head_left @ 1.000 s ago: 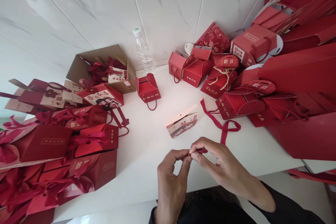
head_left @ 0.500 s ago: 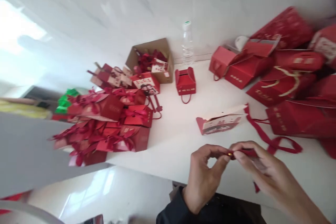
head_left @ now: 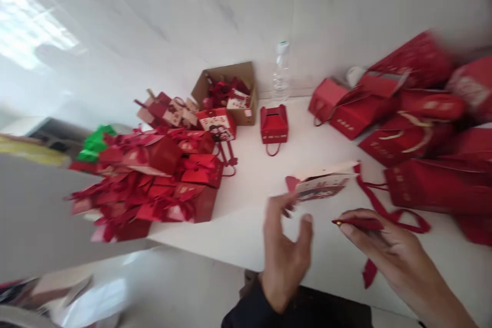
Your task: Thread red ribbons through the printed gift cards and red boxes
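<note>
My right hand (head_left: pixel 378 238) pinches the end of a dark red ribbon (head_left: pixel 369 272), where a small gold-coloured piece (head_left: pixel 339 223) shows at the tip. The ribbon's tail hangs below the hand, and a looped length lies on the table behind it. My left hand (head_left: pixel 285 246) holds nothing, its thumb and fingers apart and slightly blurred. Just beyond its fingertips lies a flattened, partly unfolded card box (head_left: pixel 321 187) with a cream printed side. Farther back stands a small red gift box (head_left: pixel 274 125) with a cord loop at its front.
A heap of red boxes with bows (head_left: pixel 157 184) fills the table's left part. Behind are a cardboard box (head_left: pixel 246 117) of red items and a clear plastic bottle (head_left: pixel 282 74). Red gift bags (head_left: pixel 418 179) crowd the right side. The white table's (head_left: pixel 230 236) front edge runs near my sleeve.
My left hand has let go of the ribbon end, opened and moved left towards the card box. My right hand keeps its pinch on the ribbon. The view has shifted slightly.
</note>
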Demonstrator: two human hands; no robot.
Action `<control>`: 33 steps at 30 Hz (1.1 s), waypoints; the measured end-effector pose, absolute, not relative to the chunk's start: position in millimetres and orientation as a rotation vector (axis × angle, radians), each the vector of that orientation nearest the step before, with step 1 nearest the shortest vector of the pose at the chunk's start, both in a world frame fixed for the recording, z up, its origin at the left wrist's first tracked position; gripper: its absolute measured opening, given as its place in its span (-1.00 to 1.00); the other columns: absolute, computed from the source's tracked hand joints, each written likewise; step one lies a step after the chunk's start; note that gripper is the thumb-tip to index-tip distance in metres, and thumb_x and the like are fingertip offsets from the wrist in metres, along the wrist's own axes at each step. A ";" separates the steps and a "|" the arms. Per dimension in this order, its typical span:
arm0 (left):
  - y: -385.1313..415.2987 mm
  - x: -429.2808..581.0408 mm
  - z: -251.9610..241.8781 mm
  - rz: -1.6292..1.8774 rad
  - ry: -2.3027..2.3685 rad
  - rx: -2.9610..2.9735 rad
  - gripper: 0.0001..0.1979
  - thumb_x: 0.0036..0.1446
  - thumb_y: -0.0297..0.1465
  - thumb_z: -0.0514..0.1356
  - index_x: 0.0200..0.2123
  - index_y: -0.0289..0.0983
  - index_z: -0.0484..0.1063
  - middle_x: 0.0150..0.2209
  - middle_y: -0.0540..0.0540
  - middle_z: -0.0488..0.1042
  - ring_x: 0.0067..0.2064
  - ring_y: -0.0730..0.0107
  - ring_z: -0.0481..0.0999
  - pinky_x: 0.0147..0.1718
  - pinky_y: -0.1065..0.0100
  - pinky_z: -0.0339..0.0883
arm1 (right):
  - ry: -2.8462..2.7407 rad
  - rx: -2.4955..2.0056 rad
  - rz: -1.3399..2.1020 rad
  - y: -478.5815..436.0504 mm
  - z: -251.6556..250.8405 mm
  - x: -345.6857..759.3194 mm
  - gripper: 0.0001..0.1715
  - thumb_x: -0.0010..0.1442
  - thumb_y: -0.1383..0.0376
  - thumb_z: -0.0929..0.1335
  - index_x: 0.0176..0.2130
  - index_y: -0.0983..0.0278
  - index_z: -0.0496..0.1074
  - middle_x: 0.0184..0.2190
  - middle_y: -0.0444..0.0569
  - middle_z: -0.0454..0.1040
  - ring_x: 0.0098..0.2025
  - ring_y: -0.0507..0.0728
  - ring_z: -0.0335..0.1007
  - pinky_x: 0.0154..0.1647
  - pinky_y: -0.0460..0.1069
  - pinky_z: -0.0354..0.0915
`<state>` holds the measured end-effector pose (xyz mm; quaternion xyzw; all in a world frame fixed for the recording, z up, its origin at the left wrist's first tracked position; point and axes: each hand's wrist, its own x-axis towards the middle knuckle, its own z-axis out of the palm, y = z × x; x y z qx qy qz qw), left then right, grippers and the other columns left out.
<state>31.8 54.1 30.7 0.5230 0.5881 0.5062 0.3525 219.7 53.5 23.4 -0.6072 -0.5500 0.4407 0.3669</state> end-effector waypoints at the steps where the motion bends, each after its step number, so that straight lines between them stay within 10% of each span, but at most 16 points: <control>1: 62.1 27.2 30.2 1.348 1.578 1.427 -0.59 0.29 -0.42 0.26 0.19 -0.19 0.36 0.08 -0.20 0.49 0.04 0.23 0.51 0.03 0.21 0.43 | -1.400 -1.564 1.078 57.1 29.1 220.7 -0.69 0.28 -0.06 0.44 -0.18 0.07 0.58 -0.18 -0.01 0.65 -0.12 0.32 0.64 -0.31 0.06 0.62; 5: 101.0 17.5 26.1 1.333 1.448 1.720 -0.27 0.25 -0.43 0.33 0.40 -0.12 0.12 0.35 -0.25 0.30 0.36 0.10 0.31 0.29 0.05 0.28 | -1.468 -1.520 0.737 74.5 43.3 229.9 -0.77 0.37 0.00 0.40 -0.14 0.07 0.54 -0.05 -0.09 0.62 0.00 0.19 0.60 -0.03 0.01 0.54; 14: 133.8 12.8 17.4 1.387 1.091 1.934 -0.64 0.24 -0.71 0.13 -0.13 -0.19 0.58 -0.12 -0.08 0.56 -0.07 0.40 0.59 -0.09 0.38 0.50 | -1.843 -1.351 0.349 94.1 29.0 229.1 -0.90 0.47 0.18 0.34 -0.07 0.11 0.46 0.07 -0.05 0.56 0.10 0.19 0.52 0.04 0.08 0.48; 23: 133.4 17.7 21.0 1.372 1.132 1.942 -0.90 0.27 -0.50 0.28 -0.15 -0.24 0.50 -0.18 -0.08 0.53 -0.11 0.35 0.56 -0.10 0.33 0.47 | -2.030 -1.187 0.170 109.6 37.0 228.7 -0.91 0.48 0.30 0.33 -0.03 0.18 0.44 0.22 0.03 0.42 0.31 0.21 0.25 0.29 0.11 0.28; 33: 135.4 27.0 22.7 1.268 1.230 1.830 -0.90 0.35 -0.51 0.19 -0.17 -0.24 0.50 -0.21 -0.05 0.56 -0.14 0.35 0.55 -0.16 0.37 0.42 | -2.081 -1.173 0.142 121.6 38.9 224.5 -0.84 0.42 0.37 0.38 -0.01 0.16 0.45 -0.01 0.03 0.41 0.08 0.25 0.31 0.12 0.20 0.36</control>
